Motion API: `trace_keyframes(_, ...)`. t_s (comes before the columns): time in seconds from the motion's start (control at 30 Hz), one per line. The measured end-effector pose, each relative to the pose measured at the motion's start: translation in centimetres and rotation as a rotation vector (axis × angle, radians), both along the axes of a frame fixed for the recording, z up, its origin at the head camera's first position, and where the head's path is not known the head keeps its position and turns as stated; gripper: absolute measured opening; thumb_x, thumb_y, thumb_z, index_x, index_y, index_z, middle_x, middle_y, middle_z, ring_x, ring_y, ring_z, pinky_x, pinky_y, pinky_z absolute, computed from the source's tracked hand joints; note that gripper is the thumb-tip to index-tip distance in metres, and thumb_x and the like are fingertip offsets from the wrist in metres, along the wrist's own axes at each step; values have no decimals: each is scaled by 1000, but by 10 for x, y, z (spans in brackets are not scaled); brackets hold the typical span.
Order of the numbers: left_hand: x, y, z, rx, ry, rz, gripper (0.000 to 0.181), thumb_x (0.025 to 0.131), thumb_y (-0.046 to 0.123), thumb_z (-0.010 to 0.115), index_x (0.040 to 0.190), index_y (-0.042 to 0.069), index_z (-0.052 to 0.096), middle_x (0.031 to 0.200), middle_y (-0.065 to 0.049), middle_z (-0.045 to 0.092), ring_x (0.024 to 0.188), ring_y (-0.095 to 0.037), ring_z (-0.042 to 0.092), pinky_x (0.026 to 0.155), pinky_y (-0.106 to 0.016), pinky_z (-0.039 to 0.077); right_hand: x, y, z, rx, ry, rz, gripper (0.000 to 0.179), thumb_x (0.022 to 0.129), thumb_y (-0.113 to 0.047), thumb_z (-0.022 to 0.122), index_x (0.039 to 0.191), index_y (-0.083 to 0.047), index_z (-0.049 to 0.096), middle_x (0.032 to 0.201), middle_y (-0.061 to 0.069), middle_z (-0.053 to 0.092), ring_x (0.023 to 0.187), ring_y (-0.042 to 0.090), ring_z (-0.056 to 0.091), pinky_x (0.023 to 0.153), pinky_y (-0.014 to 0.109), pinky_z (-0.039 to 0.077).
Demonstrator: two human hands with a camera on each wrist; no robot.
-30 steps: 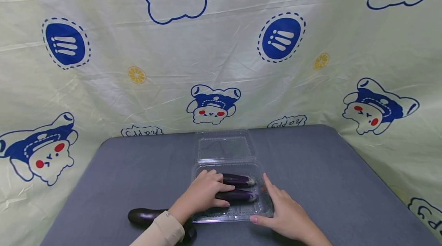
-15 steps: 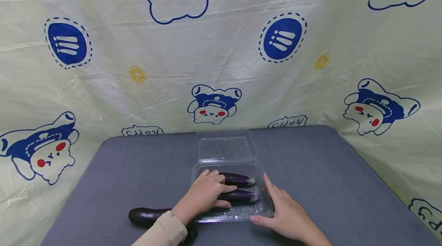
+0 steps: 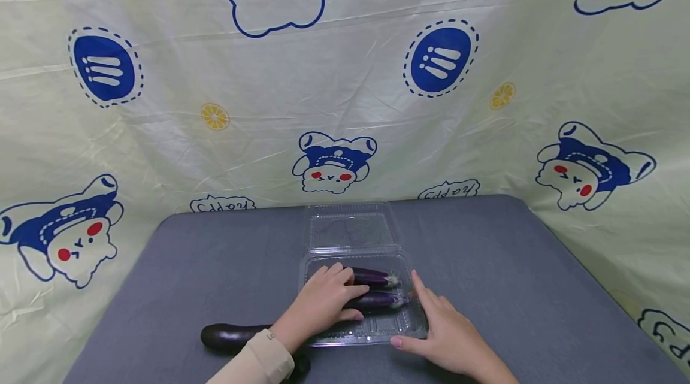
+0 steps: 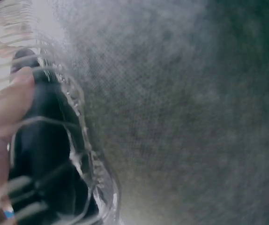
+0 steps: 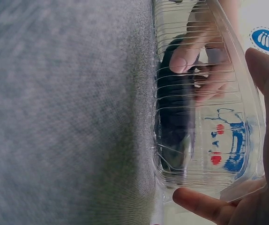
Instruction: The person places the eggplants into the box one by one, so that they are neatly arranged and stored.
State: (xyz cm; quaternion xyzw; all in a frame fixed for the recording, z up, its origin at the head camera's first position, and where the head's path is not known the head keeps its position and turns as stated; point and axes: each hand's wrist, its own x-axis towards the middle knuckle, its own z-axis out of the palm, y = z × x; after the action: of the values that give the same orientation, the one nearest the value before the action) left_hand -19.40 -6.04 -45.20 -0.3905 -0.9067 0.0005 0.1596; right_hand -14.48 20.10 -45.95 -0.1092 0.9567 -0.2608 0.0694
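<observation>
A clear plastic clamshell box [image 3: 372,336] lies open on the table, its lid [image 3: 350,231] folded back flat. Inside are two dark purple eggplants, one behind the other, stem ends to the right. My left hand [image 3: 323,300] grips the nearer eggplant [image 3: 380,300], thumb on its near side and fingers over its top; the hand covers its left half. The farther eggplant [image 3: 374,277] is partly hidden by the fingers. With straight fingers, my right hand [image 3: 453,336] touches the box's right side, thumb at the front corner. Through the ribbed wall, the right wrist view shows my left thumb against an eggplant [image 5: 174,108].
A third eggplant [image 3: 229,337] lies on the grey table [image 3: 485,264] in front of the box, partly under my left sleeve [image 3: 264,357]. A printed curtain [image 3: 356,90] hangs behind the table and along its sides.
The nearer eggplant has shifted slightly right and back, closer to the farther one, with my left hand moving along. My right hand stays at the box's side.
</observation>
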Motion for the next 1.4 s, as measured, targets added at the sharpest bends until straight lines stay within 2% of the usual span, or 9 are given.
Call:
trace_keyframes(0.13,0,-1,0,27,49,0,45,83,58,68,121,33,72,89,7,54,75,-9,32,65,-24,30,-1,0,1,4,10,3,121,73,-78,66,161,-24,3,151,0,47,131,34,49,88,58,48)
trace_keyframes(0.23,1,-1,0,37,49,3,45,84,58,67,122,34,71,88,7,54,75,-8,28,64,-22,25,-1,0,0,4,12,3,121,73,-78,66,161,-24,4,151,0,47,131,34,49,87,58,49)
trace_keyframes(0.5,0,-3,2,34,-126,48,52,84,61,63,131,37,65,94,6,55,79,-10,34,68,-24,30,-1,0,1,-5,-10,0,121,73,-77,67,161,-25,2,150,-1,48,131,34,49,86,58,49)
trace_keyframes(0.8,-2,-7,1,70,-173,17,61,80,63,65,134,35,62,102,8,59,83,-9,39,72,-24,32,0,-1,2,0,9,4,121,72,-78,66,161,-24,4,148,-2,49,129,32,50,87,56,49)
trace_keyframes(1.03,0,-23,9,187,-245,-10,54,86,55,67,136,36,61,115,6,62,98,-11,51,83,-32,44,1,1,0,16,-12,-12,123,71,-82,64,161,-25,3,155,3,42,135,36,46,90,60,48)
trace_keyframes(1.13,2,-36,16,260,-259,-9,51,88,51,67,136,35,61,118,6,62,106,-12,53,89,-37,46,1,1,-1,18,1,-6,123,71,-81,65,161,-24,4,156,4,42,135,37,46,90,61,47)
trace_keyframes(1.33,8,-67,30,413,-302,11,52,86,47,71,136,35,61,119,8,62,110,-11,53,93,-41,46,2,2,0,9,16,9,121,73,-79,65,161,-24,4,157,5,41,136,38,46,87,60,49)
trace_keyframes(1.4,11,-79,32,449,-324,24,52,86,44,73,136,35,61,119,8,61,112,-12,53,94,-43,47,2,2,1,11,23,13,121,73,-78,66,161,-24,4,157,6,40,135,38,46,86,60,49)
